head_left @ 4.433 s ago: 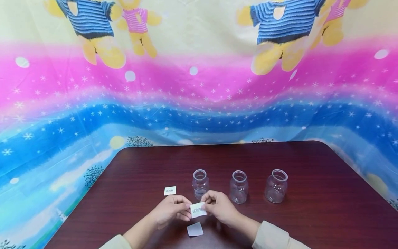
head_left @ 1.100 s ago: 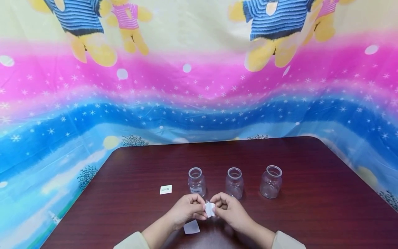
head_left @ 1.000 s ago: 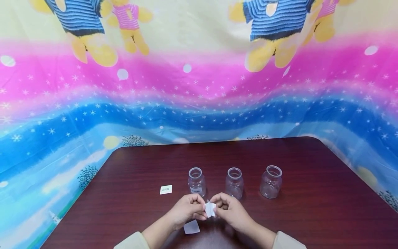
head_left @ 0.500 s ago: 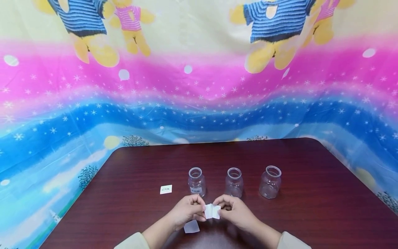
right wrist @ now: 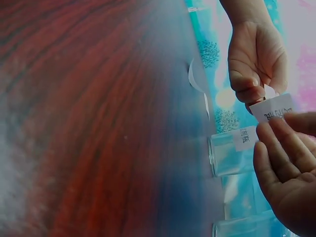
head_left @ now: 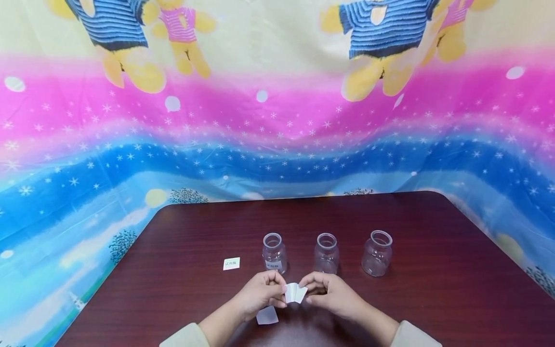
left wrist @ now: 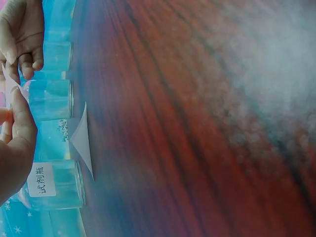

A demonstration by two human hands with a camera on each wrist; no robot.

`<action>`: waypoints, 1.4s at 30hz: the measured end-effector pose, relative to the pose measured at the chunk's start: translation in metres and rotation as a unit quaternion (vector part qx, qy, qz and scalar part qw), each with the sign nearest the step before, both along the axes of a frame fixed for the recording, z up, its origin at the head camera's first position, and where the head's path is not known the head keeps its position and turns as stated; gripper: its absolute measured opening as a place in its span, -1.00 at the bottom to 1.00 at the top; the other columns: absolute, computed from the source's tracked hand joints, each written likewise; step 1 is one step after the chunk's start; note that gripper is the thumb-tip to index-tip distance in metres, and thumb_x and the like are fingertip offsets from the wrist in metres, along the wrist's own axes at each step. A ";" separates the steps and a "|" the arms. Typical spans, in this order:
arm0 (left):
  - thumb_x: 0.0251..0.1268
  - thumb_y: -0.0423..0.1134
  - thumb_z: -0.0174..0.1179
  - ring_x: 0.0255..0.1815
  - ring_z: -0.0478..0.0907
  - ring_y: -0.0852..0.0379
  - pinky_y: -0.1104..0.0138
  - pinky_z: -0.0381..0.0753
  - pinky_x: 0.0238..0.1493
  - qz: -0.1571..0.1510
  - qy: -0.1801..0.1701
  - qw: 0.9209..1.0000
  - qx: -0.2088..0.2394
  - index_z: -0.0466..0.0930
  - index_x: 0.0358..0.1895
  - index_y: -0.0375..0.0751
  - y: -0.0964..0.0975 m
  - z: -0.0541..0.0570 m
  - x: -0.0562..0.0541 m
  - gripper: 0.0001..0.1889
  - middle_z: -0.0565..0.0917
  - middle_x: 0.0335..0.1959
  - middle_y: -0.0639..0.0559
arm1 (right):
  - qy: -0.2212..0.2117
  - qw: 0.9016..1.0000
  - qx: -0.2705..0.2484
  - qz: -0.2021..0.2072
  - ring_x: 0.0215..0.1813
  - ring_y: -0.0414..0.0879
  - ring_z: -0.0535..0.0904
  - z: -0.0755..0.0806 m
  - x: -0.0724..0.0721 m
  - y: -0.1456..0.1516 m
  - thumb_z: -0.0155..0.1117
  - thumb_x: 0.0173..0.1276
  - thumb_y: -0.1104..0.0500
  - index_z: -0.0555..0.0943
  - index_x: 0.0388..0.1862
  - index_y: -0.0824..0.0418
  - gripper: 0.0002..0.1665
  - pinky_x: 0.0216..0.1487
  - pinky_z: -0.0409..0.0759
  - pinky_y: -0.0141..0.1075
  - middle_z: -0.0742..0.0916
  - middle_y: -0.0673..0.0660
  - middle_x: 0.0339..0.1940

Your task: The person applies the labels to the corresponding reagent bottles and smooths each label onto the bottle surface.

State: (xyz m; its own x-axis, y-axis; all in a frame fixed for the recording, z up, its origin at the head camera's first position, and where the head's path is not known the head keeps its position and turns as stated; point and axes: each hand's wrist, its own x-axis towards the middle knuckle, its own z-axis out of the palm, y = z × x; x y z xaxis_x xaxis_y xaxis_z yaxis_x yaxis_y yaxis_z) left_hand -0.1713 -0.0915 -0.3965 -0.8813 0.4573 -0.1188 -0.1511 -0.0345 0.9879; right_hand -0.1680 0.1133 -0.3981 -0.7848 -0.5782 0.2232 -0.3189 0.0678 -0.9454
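Between the hands point(head_left: 260, 295) point(head_left: 337, 295), a bent white label point(right wrist: 269, 106) bears dark characters, left pinching it, right's hold unclear

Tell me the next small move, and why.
I'd probably peel the white flap fully away from the printed label: it appears only partly separated, and the middle jar shows no label, unlike the left jar.

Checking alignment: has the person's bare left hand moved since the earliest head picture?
Yes: the left hand moved rightward relative to the white-labelled clear glass jar in the head view.
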 end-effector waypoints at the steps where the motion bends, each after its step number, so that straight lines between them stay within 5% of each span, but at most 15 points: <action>1: 0.06 -0.46 0.00 -0.57 0.48 0.20 0.41 0.52 -0.48 0.001 0.002 1.000 -0.002 0.35 -0.36 -0.47 0.000 0.000 0.000 -0.90 0.48 -0.60 0.00 | 0.000 1.000 0.008 -0.007 -0.28 -0.19 0.53 -0.001 0.000 0.000 0.14 0.10 0.36 0.47 -0.23 0.40 -0.78 -0.27 0.48 -0.38 0.63 0.23 -0.34; 7: -0.03 -0.52 0.01 -0.61 0.48 0.20 0.43 0.51 -0.52 0.008 0.005 1.000 -0.012 0.37 -0.48 -0.33 0.002 -0.002 0.002 -0.94 0.49 -0.66 -0.01 | 0.005 0.998 0.027 -0.050 -0.32 -0.17 0.52 -0.003 0.000 0.001 0.12 0.16 0.30 0.53 -0.32 0.34 -0.86 -0.32 0.48 -0.38 0.63 0.16 -0.38; 21: -0.09 -0.56 0.02 -0.63 0.47 0.21 0.45 0.50 -0.55 0.027 0.010 1.000 -0.003 0.36 -0.49 -0.32 0.007 -0.007 0.000 -0.89 0.47 -0.67 0.00 | 0.033 0.997 0.025 -0.064 -0.38 -0.26 0.46 0.002 0.000 0.010 0.14 0.13 0.29 0.52 -0.40 0.36 -0.89 -0.38 0.47 -0.39 0.60 0.11 -0.43; 42: -0.10 -0.58 0.05 -0.66 0.46 0.21 0.39 0.53 -0.54 -0.043 -0.002 0.997 -0.070 0.38 -0.46 -0.46 0.019 -0.015 -0.002 -0.92 0.46 -0.67 -0.01 | -0.010 0.998 0.017 -0.066 -0.47 -0.25 0.42 -0.001 -0.001 0.019 0.14 0.03 0.41 0.48 -0.34 0.39 -0.84 -0.47 0.43 -0.44 0.55 0.14 -0.51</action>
State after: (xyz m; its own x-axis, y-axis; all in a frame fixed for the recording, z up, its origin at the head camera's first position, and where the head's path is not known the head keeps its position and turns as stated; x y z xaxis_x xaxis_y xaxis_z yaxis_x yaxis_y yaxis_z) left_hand -0.1736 -0.0727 -0.4110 -0.8392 0.5092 -0.1909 -0.1520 0.1174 0.9814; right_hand -0.1686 0.1324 -0.3988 -0.8585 -0.4772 0.1879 -0.2853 0.1400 -0.9482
